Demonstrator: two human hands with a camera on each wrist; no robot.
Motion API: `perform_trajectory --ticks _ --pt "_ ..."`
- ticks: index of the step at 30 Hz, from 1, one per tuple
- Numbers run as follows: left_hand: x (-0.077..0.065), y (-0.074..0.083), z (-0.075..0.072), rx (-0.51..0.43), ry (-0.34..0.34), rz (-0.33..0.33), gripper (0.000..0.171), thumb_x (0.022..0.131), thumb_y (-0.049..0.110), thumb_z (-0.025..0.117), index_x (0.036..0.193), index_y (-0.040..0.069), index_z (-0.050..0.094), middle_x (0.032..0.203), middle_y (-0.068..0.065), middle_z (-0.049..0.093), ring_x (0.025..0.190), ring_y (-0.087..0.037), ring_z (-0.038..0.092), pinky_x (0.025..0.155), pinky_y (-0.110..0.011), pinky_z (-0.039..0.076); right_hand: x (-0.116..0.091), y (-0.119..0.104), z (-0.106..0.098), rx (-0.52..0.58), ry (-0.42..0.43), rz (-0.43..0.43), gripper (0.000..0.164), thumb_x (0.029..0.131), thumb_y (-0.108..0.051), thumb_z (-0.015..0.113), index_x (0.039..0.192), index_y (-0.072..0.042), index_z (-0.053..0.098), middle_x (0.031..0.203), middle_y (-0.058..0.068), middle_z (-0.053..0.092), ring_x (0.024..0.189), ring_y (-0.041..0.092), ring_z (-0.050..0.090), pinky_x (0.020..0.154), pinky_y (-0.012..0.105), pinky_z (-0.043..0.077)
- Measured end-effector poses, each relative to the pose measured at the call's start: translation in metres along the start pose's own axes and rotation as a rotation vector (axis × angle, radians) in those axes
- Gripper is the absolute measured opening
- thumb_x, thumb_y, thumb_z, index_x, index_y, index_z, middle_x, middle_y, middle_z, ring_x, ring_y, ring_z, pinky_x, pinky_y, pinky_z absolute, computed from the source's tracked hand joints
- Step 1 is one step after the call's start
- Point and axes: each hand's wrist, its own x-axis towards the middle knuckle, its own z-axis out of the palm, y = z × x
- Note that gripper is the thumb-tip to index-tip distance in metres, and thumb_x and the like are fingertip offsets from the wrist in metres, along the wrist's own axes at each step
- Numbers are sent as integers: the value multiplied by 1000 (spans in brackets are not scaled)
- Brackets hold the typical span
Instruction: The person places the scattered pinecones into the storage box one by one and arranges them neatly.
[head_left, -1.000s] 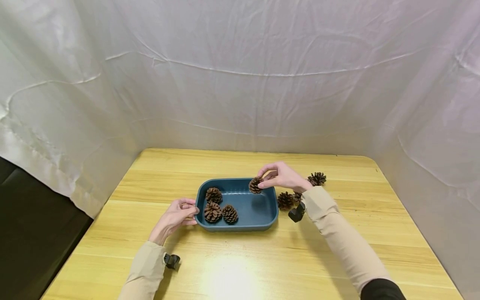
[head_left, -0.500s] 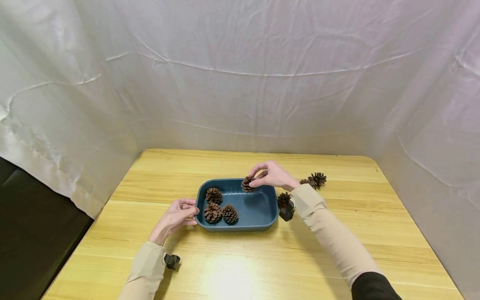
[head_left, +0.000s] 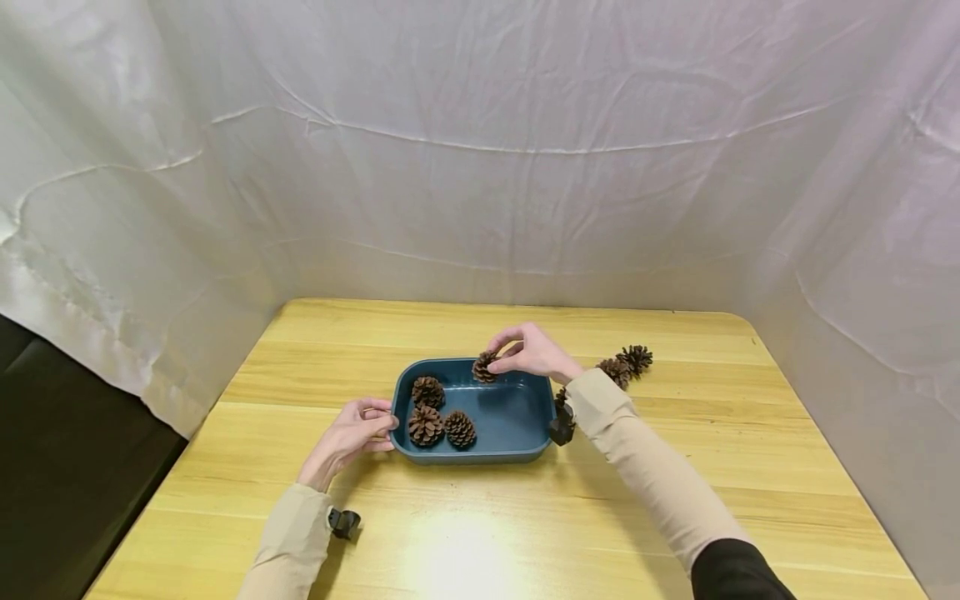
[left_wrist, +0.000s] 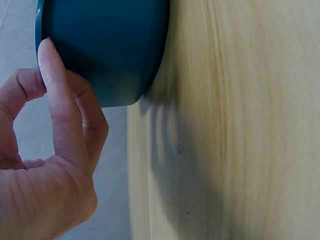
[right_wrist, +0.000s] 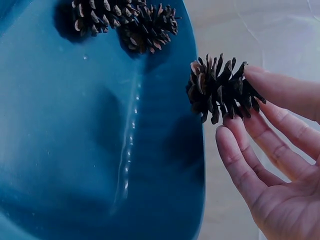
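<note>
A dark teal rectangular dish [head_left: 510, 421] stands on the wooden table, with three pine cones [head_left: 426, 425] grouped in its left part. My left hand [head_left: 352, 433] pinches the dish's left rim; in the left wrist view the thumb [left_wrist: 57, 95] lies on the rim and the other fingers bend behind it. Over the dish's far side my right hand [head_left: 531, 352] holds another pine cone [head_left: 483, 367] between thumb and fingertips. The right wrist view shows this pine cone [right_wrist: 222, 90] tilted sideways above the rim, its shadow falling on the dish wall.
Right of the dish, two pine cones [head_left: 636, 359] lie close together on the table [head_left: 750, 433]. Another, partly hidden by the right wrist camera [head_left: 562, 426], sits against the dish's right end. Pale curtains [head_left: 480, 167] hang behind and beside the table.
My right hand has moved left along the dish's far side with the pine cone, uncovering one of the cones on the right. The left hand and dish stay in place.
</note>
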Motion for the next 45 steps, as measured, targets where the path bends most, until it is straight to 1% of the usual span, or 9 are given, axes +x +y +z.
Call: perform_trajectory --ticks 3,4,7,11,17,24,37,41,45 --pt "0 1 1 13 17 -21 43 94 9 63 124 -12 41 91 0 66 75 -7 65 68 -19 63 3 0 2 -2 4 4 25 85 -6 79 108 -1 71 118 17 69 96 23 74 87 36 64" --pt "1 1 2 28 37 -42 45 94 8 61 127 -13 38 91 0 65 74 -6 65 67 -18 63 4 0 3 -2 4 5 25 85 -6 79 108 -1 71 118 17 69 97 23 74 87 36 64" --pt "2 2 3 43 59 -75 42 97 2 54 131 -15 35 91 0 64 73 -6 64 67 -18 63 7 0 6 -7 12 9 25 84 -7 79 108 -3 72 118 16 69 95 22 73 87 35 63" --pt "2 3 5 40 64 -86 41 98 0 52 132 -15 35 90 0 64 72 -5 64 66 -18 63 11 1 9 -13 17 -3 25 84 -8 80 108 -3 72 118 16 69 94 21 74 85 35 63" --pt "3 3 5 45 74 -87 41 98 1 52 133 -15 35 90 1 63 71 -4 63 66 -18 63 13 3 14 -15 10 -7 25 84 -7 80 108 -2 72 117 17 70 92 21 74 85 35 63" --pt "5 2 5 45 77 -87 42 98 1 52 133 -15 35 91 1 62 72 -5 63 66 -18 63 15 2 21 -50 2 -2 25 83 -7 80 107 -2 73 115 16 72 88 18 73 83 33 64" --pt "4 3 5 43 82 -90 43 98 1 53 133 -15 35 91 0 63 72 -5 63 66 -18 63 23 7 35 -38 -22 -12 26 82 -2 80 106 1 72 111 19 72 87 23 74 80 33 65" --pt "3 3 6 45 77 -88 44 98 1 52 134 -16 35 91 0 63 72 -5 63 67 -19 63 23 9 38 -38 -18 -7 24 82 -2 80 105 0 72 110 18 72 85 22 73 79 33 65" --pt "3 3 6 48 76 -86 44 98 1 53 134 -16 35 91 1 63 73 -5 64 67 -19 63 22 10 41 -74 -2 -5 23 82 -6 81 103 -3 73 111 16 72 87 21 72 77 32 63"
